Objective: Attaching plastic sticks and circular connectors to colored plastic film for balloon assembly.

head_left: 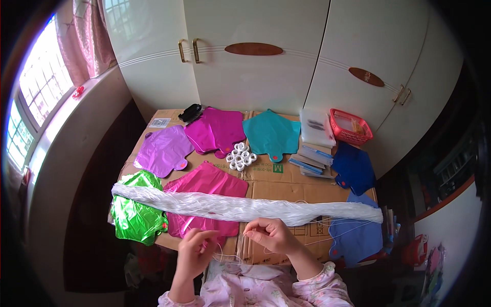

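My left hand (195, 249) is curled just off the front edge of the cardboard, with a thin white string (221, 251) at its fingers. Close beside it, my right hand (271, 236) pinches string between thumb and fingertips. Loose strands loop down between and below the two hands. Just beyond them stretches a long, thick hank of white string (245, 209), lying from left to right. Under it are a shiny green foil balloon (135, 220), a pink foil balloon (209, 181) and a blue foil balloon (353, 235), all flat.
Farther back on the cardboard (281, 185) lie purple (163, 150), magenta (217, 128), teal (272, 132) and dark blue (354, 166) foil balloons. White ring-shaped rolls (240, 156), clear plastic packets (313, 161) and a red basket (351, 127) sit among them. White cabinets (255, 77) stand behind.
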The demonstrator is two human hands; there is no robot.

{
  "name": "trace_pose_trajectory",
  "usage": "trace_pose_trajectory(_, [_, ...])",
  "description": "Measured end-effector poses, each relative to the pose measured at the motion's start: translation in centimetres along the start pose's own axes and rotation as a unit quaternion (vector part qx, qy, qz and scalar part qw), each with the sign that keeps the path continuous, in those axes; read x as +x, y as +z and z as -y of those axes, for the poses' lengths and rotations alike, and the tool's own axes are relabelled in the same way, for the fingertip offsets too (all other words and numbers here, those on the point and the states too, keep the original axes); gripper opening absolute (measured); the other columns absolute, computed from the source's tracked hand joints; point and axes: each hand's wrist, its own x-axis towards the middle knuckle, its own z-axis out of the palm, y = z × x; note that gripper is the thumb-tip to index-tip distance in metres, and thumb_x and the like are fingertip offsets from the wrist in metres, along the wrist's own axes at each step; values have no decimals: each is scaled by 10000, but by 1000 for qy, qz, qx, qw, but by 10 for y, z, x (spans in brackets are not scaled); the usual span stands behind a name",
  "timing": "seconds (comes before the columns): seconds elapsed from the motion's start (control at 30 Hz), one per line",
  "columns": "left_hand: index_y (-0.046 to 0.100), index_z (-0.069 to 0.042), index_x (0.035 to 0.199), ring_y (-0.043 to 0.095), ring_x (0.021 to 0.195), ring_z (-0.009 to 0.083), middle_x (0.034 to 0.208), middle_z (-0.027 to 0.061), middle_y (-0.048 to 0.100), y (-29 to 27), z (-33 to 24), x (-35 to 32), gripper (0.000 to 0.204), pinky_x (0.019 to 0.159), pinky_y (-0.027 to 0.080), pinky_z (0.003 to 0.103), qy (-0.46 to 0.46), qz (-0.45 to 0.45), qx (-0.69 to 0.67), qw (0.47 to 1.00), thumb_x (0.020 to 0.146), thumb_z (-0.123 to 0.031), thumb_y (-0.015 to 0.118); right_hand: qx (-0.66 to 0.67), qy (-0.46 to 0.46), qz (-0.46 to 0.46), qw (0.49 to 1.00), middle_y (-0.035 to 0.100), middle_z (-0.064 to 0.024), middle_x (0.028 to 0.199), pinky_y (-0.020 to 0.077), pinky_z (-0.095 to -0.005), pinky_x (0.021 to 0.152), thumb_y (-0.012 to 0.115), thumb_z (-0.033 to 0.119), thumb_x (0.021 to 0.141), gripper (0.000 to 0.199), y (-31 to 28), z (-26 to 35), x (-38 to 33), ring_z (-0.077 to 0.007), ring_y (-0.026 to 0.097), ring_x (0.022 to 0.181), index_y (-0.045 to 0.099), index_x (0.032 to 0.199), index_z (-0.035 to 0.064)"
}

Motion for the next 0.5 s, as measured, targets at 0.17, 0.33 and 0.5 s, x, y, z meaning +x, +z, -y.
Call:
trace_pose_trajectory(0.17, [662, -40, 931, 422, 585, 74, 682, 2, 464, 40, 9, 6, 140, 521, 349, 216, 0, 149, -251, 956, 797, -78, 674, 5, -11, -55, 998, 473, 90, 640, 275, -163, 472, 570, 84, 878, 81, 2, -5, 2, 23, 362, 550, 605, 902, 15])
trace_pose_trajectory(0.33, [654, 21, 853, 495, 669, 63, 753, 19, 557, 30, 3, 0, 107, 592, 384, 204, -99, 126, -431, 888, 845, -80, 622, -190, -9, -215, 958, 466, 71, 594, 276, -173, 444, 569, 80, 869, 79, -21, -29, -7, 13, 363, 514, 584, 874, 2])
trace_pose_trajectory(0.5, [651, 48, 851, 575, 765, 105, 827, 73, 621, 7, -6, -2, 130, 684, 437, 217, -82, 133, -516, 842, 831, -79, 631, -394, 13, -260, 882, 614, -103, 752, 433, -295, 556, 610, 110, 804, 95, -51, -57, -27, -163, 587, 659, 604, 871, 43])
